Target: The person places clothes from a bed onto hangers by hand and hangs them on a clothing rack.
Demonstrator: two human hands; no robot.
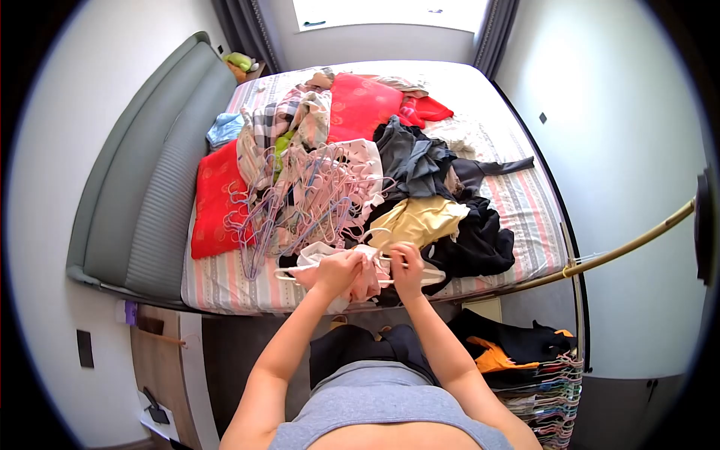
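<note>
Ahead of the left hand (pixel 341 271), a tangle of pink and purple wire hangers (pixel 300 196) blocked the way; right of the right hand (pixel 407 268), striped bedding (pixel 536 259) lay open past black clothes (pixel 480 244).

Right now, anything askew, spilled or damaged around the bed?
Mostly the clothes hangers: a tangled heap on rumpled clothes on the bed, hooks pointing every way. A bamboo pole also juts past the bed's near right corner. No spill or damage visible; the pink garment in the left hand is only bunched.

No readable text, labels, brands, numbers or signs anywhere in view; nothing legible on any surface, near or far
</note>
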